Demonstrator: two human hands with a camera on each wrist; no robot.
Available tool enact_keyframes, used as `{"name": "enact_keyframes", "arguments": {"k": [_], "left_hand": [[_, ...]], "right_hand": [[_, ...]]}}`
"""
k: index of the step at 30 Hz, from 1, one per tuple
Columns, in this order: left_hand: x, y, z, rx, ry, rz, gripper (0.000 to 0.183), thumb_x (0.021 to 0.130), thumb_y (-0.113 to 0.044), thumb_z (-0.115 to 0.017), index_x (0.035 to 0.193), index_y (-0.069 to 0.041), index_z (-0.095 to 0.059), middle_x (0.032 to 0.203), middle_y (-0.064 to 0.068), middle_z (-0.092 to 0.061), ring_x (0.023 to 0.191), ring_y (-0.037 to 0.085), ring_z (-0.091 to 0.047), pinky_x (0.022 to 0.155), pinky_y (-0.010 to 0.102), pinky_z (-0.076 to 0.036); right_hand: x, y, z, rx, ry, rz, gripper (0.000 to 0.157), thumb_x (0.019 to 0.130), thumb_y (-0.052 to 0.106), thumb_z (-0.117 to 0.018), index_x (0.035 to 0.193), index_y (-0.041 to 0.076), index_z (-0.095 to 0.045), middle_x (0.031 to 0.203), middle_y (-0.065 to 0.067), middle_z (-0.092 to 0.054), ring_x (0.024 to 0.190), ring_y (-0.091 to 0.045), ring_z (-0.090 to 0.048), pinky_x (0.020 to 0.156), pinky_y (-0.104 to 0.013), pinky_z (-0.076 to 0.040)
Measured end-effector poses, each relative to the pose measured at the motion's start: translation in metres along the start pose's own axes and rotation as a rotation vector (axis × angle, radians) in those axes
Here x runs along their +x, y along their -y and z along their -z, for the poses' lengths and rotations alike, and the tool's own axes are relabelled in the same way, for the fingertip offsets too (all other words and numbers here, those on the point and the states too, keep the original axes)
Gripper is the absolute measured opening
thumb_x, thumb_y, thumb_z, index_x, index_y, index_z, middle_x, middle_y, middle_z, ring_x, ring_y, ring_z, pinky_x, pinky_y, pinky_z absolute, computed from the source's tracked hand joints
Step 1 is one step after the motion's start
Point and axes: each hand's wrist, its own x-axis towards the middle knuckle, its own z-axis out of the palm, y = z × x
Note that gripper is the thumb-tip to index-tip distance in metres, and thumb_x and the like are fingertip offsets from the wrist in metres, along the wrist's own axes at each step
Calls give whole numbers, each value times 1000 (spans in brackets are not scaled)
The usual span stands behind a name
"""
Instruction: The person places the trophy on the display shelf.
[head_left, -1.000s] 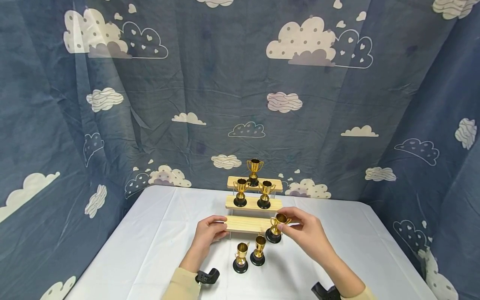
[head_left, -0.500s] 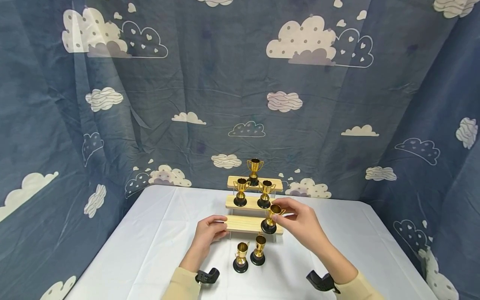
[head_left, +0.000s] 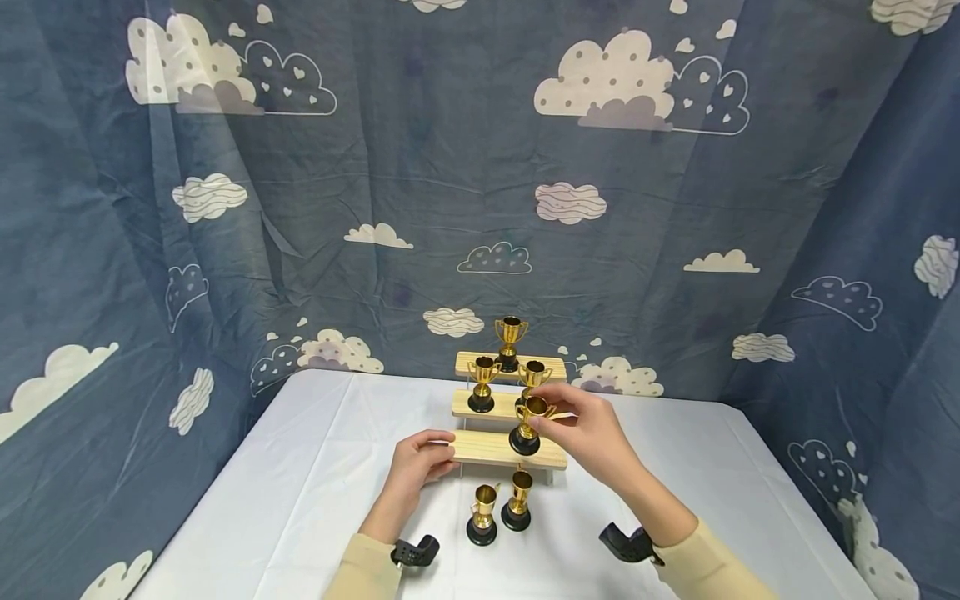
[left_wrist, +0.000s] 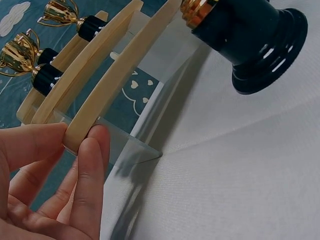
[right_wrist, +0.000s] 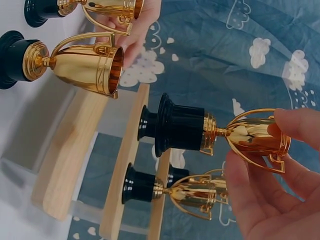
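My right hand (head_left: 588,429) pinches a small gold trophy cup (right_wrist: 255,137) with a black base by its cup and handle. In the head view this trophy overlaps the right half of the lowest wooden shelf (head_left: 480,447); the right wrist view shows its base held apart from that board. My left hand (head_left: 420,467) grips the left end of the same shelf (left_wrist: 95,112) between thumb and fingers. Two more trophies, a left one (head_left: 483,502) and a right one (head_left: 518,493), stand upright on the table in front of the stand.
The middle shelf (head_left: 468,403) carries a left trophy (head_left: 482,385) and a right one, partly covered by my right hand. One trophy (head_left: 510,335) tops the highest shelf (head_left: 555,367). Clear side panels (left_wrist: 132,145) support the boards on a white-covered table (head_left: 322,475); a cloud-print curtain (head_left: 420,167) hangs behind.
My right hand has carried its trophy up and to the left, from the lowest shelf's right end to over its right half. The left hand keeps its hold on the shelf.
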Motion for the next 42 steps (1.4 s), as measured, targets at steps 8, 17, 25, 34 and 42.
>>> {"name": "enact_keyframes", "arguments": {"k": [8,17,25,34,42], "left_hand": [[0,1,1,-1,-1,-3,26,81,5,-74,107,3,-72,85,11,-73,75,25,-74,73,34,-63],[0,0,1,3,-6,7,25,82,4,-74,107,2,-72,88,16,-73,73,23,-73,73,34,-63],[-1,1,2,4,4,-1,26,82,3,-75,108,3,-71,85,11,-73,73,23,-73,73,35,-63],[-1,1,1,8,10,-7,28,81,3,-74,109,4,-71,86,11,-73,75,25,-74,76,37,-63],[0,1,0,10,14,-8,29,82,3,-75,110,4,-71,86,11,-74,75,25,-74,74,36,-63]], "right_hand": [[5,3,-6,30,16,9,36,85,21,-83,118,22,-70,108,4,-70,99,-13,-68,82,-26,-60],[12,2,-12,18,31,-3,34,86,22,-83,117,27,-70,107,5,-69,98,-13,-68,80,-26,-60],[19,0,-17,10,51,-35,32,87,24,-81,116,29,-70,106,7,-70,94,-15,-68,69,-31,-61],[25,-6,-28,-14,51,-17,32,86,25,-82,116,26,-71,106,8,-69,90,-16,-68,73,-34,-60],[29,-6,-38,-49,75,-24,35,86,29,-82,119,26,-71,109,13,-69,95,-11,-66,82,-37,-58]]}}
